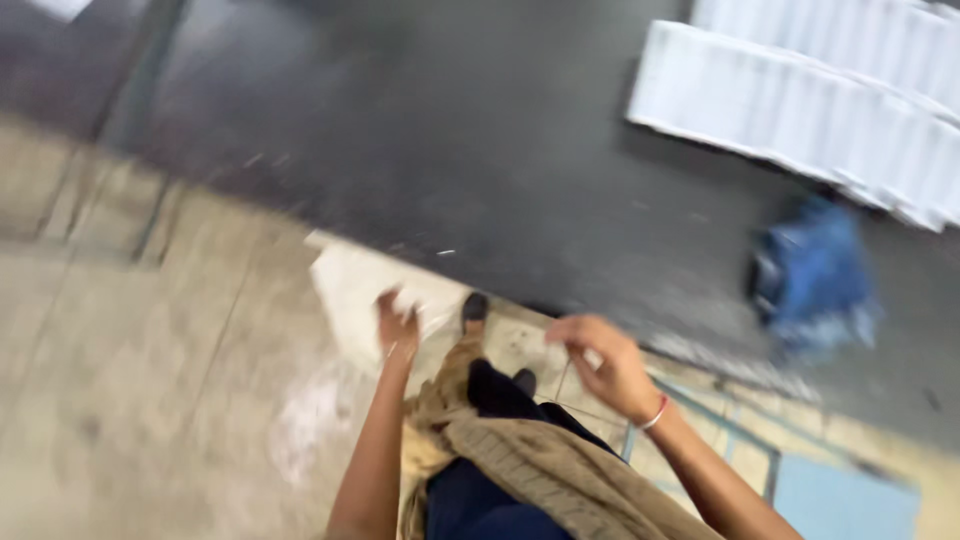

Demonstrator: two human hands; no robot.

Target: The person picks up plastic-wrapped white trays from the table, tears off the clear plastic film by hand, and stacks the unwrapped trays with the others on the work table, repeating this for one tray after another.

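Left hand (pixel 397 325) fingers curled on small white scrap (pixel 410 303), pinched, blurred. Right hand (pixel 603 365) fingers bent narrow around thin thread (pixel 562 385) hanging down; grip unclear through blur. Below, white sheet (pixel 365 290) at edge of dark table (pixel 480 150). Farther right, blue bundle (pixel 812 275), rows of white stacks (pixel 800 110).

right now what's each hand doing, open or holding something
Left hand: closed on a white scrap, too blurred to identify.
Right hand: fingers curled, apparently pinching a thin thread; grip blurred.
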